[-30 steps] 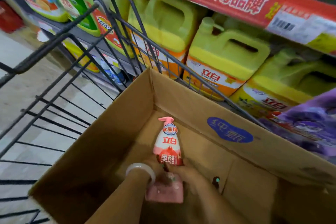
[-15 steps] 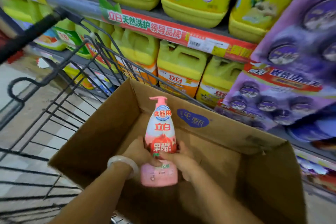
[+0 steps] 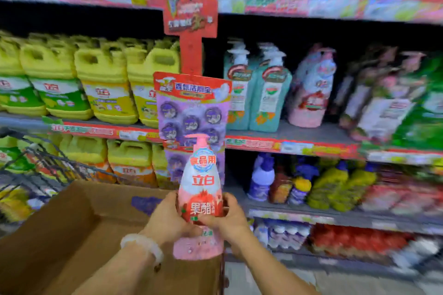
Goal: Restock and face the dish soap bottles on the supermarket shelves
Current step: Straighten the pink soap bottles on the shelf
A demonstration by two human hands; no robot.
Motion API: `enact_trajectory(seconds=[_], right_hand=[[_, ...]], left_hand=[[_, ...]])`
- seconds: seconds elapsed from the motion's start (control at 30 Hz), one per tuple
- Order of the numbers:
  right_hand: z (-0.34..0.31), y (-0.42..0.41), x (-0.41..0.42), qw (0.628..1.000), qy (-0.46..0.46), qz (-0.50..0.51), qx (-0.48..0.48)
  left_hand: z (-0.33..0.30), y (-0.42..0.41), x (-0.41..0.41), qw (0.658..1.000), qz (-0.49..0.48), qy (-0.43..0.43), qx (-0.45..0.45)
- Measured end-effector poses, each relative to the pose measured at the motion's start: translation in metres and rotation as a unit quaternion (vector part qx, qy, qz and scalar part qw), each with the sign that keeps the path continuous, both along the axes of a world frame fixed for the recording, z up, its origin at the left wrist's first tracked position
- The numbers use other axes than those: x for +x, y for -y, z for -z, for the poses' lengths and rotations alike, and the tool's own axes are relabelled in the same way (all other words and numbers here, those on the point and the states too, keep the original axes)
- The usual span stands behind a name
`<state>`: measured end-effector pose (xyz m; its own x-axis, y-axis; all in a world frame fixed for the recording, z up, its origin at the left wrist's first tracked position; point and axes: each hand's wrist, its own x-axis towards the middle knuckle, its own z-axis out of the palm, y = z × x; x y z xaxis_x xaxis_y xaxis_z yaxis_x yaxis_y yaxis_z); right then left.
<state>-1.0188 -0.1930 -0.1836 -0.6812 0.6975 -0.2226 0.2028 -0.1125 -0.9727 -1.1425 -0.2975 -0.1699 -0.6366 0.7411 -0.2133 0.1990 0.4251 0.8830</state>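
Observation:
I hold a pink pump bottle of dish soap [image 3: 202,182] upright in front of the shelves, above the right edge of the cardboard box [image 3: 72,235]. My left hand [image 3: 167,218] grips its left side and my right hand [image 3: 227,218] its right side, both around the lower label. A matching pink pump bottle [image 3: 311,93] stands on the middle shelf [image 3: 311,133] to the upper right, beside two teal pump bottles [image 3: 259,93].
Yellow soap jugs [image 3: 103,79] fill the left shelves. A purple hanging pack [image 3: 191,112] dangles from a red strip just behind the bottle. The black wire cart [image 3: 36,165] holds the box. Lower right shelves carry mixed bottles [image 3: 335,184].
Both hands have lifted the pink bottle up out of the box to shelf height. My view has swung up and right, so the pump-bottle shelves have come into sight.

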Motion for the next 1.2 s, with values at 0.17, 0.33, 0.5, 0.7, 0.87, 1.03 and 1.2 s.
enact_trajectory(seconds=[0.17,0.33,0.5,0.7,0.87,1.03,1.2], right_hand=[[-0.041,-0.047,0.114,0.997,-0.025,0.061,0.031],[-0.079,-0.087,0.184,0.990,-0.057,0.111,0.071],[-0.106,-0.128,0.204,0.981,-0.107,0.122,0.103],[-0.123,-0.196,0.186,0.971,-0.127,0.143,0.141],[-0.137,-0.259,0.151,0.968,-0.128,0.136,0.168],[-0.140,-0.313,0.115,0.968,-0.137,0.131,0.166],[-0.131,-0.352,0.102,0.971,-0.131,0.123,0.159]], left_hand=[[-0.028,-0.065,0.103,0.998,0.044,-0.006,0.042],[-0.066,-0.116,0.165,0.992,0.082,-0.045,0.086],[-0.100,-0.161,0.184,0.982,0.111,-0.081,0.132],[-0.122,-0.229,0.169,0.971,0.127,-0.101,0.178],[-0.127,-0.293,0.137,0.964,0.104,-0.108,0.221],[-0.124,-0.351,0.102,0.964,0.090,-0.130,0.214],[-0.113,-0.387,0.090,0.965,0.075,-0.138,0.212]])
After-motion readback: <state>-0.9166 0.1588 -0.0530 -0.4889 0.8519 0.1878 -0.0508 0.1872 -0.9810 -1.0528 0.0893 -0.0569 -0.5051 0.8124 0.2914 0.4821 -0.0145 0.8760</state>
